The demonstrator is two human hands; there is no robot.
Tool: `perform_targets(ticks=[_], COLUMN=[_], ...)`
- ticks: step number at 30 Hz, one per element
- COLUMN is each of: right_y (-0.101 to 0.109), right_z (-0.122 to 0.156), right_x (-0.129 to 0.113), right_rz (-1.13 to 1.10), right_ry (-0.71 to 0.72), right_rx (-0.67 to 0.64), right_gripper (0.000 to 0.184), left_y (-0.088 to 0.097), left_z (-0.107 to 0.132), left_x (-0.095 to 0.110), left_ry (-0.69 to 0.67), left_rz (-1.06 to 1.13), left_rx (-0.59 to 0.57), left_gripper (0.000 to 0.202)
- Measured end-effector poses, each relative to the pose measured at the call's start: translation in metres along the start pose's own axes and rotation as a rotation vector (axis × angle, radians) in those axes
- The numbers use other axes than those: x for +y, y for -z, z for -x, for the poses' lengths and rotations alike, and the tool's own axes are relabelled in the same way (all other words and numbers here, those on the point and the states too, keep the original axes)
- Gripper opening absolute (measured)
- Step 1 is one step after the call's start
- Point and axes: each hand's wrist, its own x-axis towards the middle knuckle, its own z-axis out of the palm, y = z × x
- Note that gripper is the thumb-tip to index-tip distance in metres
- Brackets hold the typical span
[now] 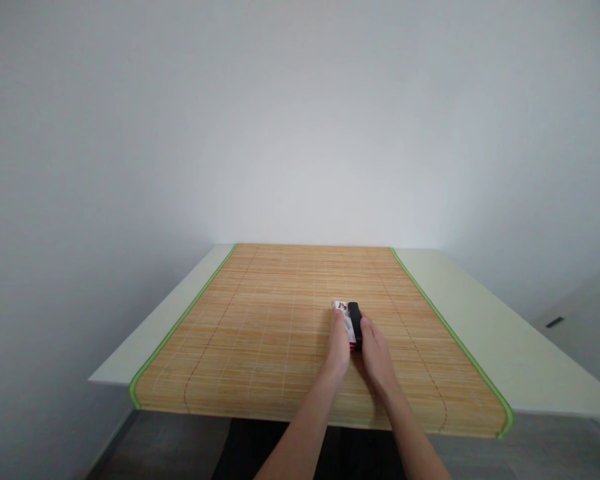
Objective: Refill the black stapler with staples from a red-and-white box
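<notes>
Side by side between my two hands are a narrow white packet with dark print (349, 323) and a slim black object (355, 317). A bit of red shows at the packet's near end. My left hand (337, 341) presses along the packet's left side, with its fingers mostly hidden from me. Against the black object's right side lies my right hand (377, 351), thumb uppermost and the other fingers out of sight. Whether the two things are joined I cannot tell. Both are held at or just above the bamboo mat (280, 320).
Green edging runs down both sides of the mat, which hangs over the front edge of a white table (460, 300). A pale wall (300, 133) rises behind the table. At the right is a white surface with a dark handle (555, 322).
</notes>
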Motion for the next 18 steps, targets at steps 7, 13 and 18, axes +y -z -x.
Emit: perform_targets(ticks=[7, 13, 18], right_y=[-0.032, -0.016, -0.011], right_z=[0.008, 0.004, 0.009], right_x=[-0.005, 0.009, 0.01], right_rz=[0.076, 0.042, 0.146], right_ry=[0.049, 0.039, 0.125], right_rx=[-0.039, -0.095, -0.072], right_gripper=[0.06, 0.065, 0.062], left_y=[0.053, 0.081, 0.072], left_z=[0.024, 0.061, 0.075], left_x=[0.03, 0.041, 0.042], left_ry=[-0.068, -0.344, -0.365], left_rz=[-0.029, -0.746, -1.056], left_rx=[0.056, 0.04, 0.169], left_gripper=[0.05, 0.081, 0.078])
